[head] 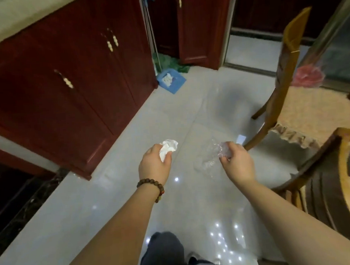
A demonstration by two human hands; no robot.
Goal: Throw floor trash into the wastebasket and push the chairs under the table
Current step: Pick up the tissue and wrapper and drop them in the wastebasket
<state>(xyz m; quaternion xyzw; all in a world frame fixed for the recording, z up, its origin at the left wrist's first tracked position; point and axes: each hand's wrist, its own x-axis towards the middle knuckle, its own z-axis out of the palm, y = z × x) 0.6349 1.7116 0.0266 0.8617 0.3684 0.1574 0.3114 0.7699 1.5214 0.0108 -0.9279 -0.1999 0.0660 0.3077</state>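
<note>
My left hand [154, 165], with a bead bracelet on the wrist, is closed around a crumpled white tissue [168, 148]. My right hand [237, 161] grips a piece of clear crumpled plastic wrap [211, 156] that hangs down over the pale floor tiles. Both hands are held out over the floor at about the same height. A wooden chair [290, 47] with a beige seat cushion stands at the right, away from my hands. A second wooden chair [327, 188] is close at my lower right. No wastebasket is in view.
Dark red cabinets [67, 82] line the left side. A blue dustpan [171, 80] holding white scraps sits on the floor by the cabinet corner, with a broom handle [151, 30] above it. A glass table edge [332, 24] and a pink mesh item [308, 76] are at right.
</note>
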